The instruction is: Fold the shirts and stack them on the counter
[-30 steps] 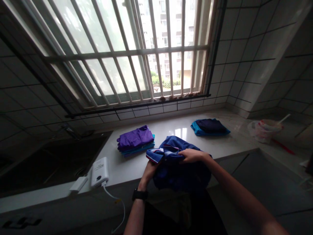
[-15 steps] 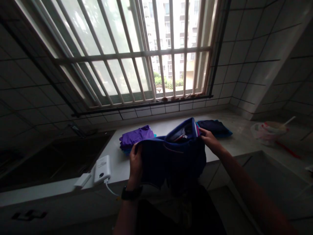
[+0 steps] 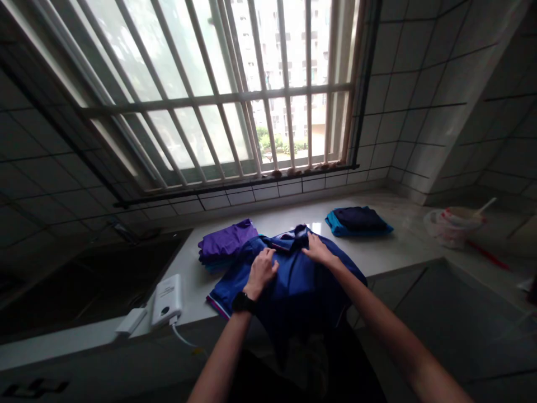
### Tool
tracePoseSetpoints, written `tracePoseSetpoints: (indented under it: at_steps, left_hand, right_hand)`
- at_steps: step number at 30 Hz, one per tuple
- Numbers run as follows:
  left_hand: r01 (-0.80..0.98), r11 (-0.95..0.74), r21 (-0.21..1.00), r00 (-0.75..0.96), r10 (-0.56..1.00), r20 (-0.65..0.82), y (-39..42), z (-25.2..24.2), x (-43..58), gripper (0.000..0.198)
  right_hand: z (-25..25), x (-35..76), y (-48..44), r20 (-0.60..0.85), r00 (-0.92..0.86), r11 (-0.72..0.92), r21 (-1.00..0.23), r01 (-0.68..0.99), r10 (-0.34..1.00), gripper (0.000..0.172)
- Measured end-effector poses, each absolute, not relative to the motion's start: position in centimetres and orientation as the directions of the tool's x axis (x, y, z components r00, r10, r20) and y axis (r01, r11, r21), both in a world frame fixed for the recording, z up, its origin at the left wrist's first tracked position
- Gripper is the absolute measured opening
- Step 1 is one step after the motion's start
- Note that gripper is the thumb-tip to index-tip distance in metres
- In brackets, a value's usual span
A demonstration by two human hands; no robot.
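Observation:
A dark blue polo shirt (image 3: 289,282) lies spread over the front of the counter. Its collar (image 3: 289,242) points to the window, and the lower part hangs over the edge. Light and pink trim shows at a sleeve on the left. My left hand (image 3: 262,270), below a black wristwatch, rests on the cloth just left of the collar with thumb and fingers apart. On the collar's right side, my right hand (image 3: 321,250) touches the fabric, its fingers stretched and the thumb spread.
Purple folded clothes (image 3: 229,240) lie on the left, a dark and teal folded stack (image 3: 358,220) on the right. A white power bank (image 3: 166,299) with a cable is near the sink (image 3: 96,280). Plastic bowls (image 3: 455,221) stand at far right. A barred window is behind.
The shirt, held up by both hands before, has come down onto the counter and been spread out. Both hands have moved inward to its collar and loosened.

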State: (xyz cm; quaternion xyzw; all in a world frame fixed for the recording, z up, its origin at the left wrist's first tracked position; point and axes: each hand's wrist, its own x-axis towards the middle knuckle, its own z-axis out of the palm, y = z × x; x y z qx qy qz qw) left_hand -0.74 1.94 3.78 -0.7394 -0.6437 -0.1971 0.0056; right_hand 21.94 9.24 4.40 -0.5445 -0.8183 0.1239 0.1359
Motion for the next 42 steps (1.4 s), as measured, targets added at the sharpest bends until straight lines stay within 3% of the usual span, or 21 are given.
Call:
tracePoseSetpoints:
  at_steps: [2,8,13,16,19,22,24,27,30,33,37,42]
  left_hand:
    - [0.952,-0.204,0.228,0.156,0.965,0.212,1.4,2.1,0.0,0.038]
    - [0.979,-0.2,0.041,0.194,0.975,0.112,3.4,3.0,0.6,0.034]
    - [0.956,-0.266,0.12,0.24,0.95,0.197,5.4,2.0,1.1,0.051]
    - [0.95,-0.265,0.166,0.236,0.955,0.178,5.8,0.8,0.7,0.052]
    - [0.95,-0.255,0.179,0.223,0.958,0.179,5.9,0.3,0.5,0.052]
    - [0.95,-0.245,0.195,0.211,0.961,0.179,5.9,0.4,0.5,0.052]
    - [0.948,-0.244,0.202,0.209,0.961,0.18,5.9,0.5,0.6,0.052]
    - [0.949,-0.238,0.205,0.202,0.962,0.185,5.9,0.5,0.6,0.051]
    - [0.955,-0.219,0.198,0.183,0.966,0.183,5.8,0.5,0.5,0.052]
    - [0.961,-0.188,0.201,0.149,0.969,0.197,5.9,0.3,0.4,0.055]
    - [0.963,-0.179,0.202,0.136,0.968,0.21,6.0,0.0,0.5,0.056]
    - [0.967,-0.177,0.183,0.139,0.969,0.203,6.0,-0.1,0.7,0.055]
  right_hand:
    - [2.1,21.8,8.3,0.021,-0.371,0.358,-0.319,0.878,0.928,0.068]
    - [0.7,21.6,7.8,0.064,-0.348,0.352,-0.267,0.897,0.935,0.059]
    - [2.1,23.0,8.5,0.065,-0.523,0.5,-0.417,0.759,0.85,0.053]
    - [3.1,26.7,8.6,0.037,-0.339,0.325,-0.395,0.859,0.94,0.054]
    - [3.7,31.1,8.5,-0.116,-0.089,0.06,-0.228,0.972,0.989,0.047]
    - [4.0,33.8,8.7,-0.204,-0.158,0.111,-0.226,0.968,0.966,0.031]
    - [4.4,34.3,9.4,-0.161,-0.194,0.134,-0.324,0.936,0.968,0.03]
    - [5.8,34.5,11.2,-0.053,-0.114,0.083,-0.406,0.91,0.992,0.033]
    - [7.6,35.4,13.1,0.054,0.012,0.006,-0.332,0.943,0.998,0.037]
    - [9.0,37.1,13.9,0.169,0.082,-0.056,-0.152,0.987,0.982,0.039]
    - [8.7,37.7,12.7,0.18,-0.046,0.046,0.006,0.999,0.983,0.039]
    - [5.0,32.6,10.0,0.185,-0.355,0.387,-0.186,0.903,0.916,0.043]
